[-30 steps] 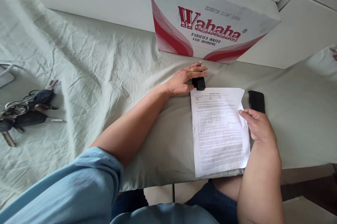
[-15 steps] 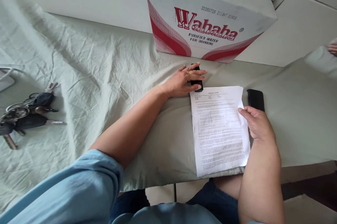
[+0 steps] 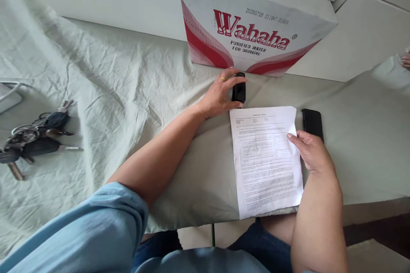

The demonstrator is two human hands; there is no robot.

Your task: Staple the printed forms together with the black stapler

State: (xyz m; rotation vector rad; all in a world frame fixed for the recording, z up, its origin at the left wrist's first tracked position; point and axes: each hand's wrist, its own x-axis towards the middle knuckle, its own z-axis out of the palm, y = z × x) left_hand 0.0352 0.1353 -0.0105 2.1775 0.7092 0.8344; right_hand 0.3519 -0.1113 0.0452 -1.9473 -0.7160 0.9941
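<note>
A sheet of printed paper [image 3: 265,162] lies on the cloth in front of me, slightly creased, its near edge by the table's front. My right hand [image 3: 310,149] pinches its right edge, thumb on top and fingers beneath. Just beyond the paper's top left corner is a small black oblong object [image 3: 238,89]; its exact kind is unclear. My left hand [image 3: 222,93] spans it, thumb at the near end and fingers at the far end. A ring shows on one finger. A black phone [image 3: 312,122] lies right of the paper, just beyond my right hand.
A Wahaha water carton [image 3: 256,29] stands behind the black object against white panels. At the left lie a bunch of keys [image 3: 36,136] and a white object with a cable [image 3: 9,95]. Wrinkled pale green cloth [image 3: 105,76] covers the table. Another person's fingers [image 3: 406,60] show at the right edge.
My left hand has gone from lying spread across the black object to bracketing it lengthwise; the object sits slightly farther away. My right hand and the paper have shifted slightly left.
</note>
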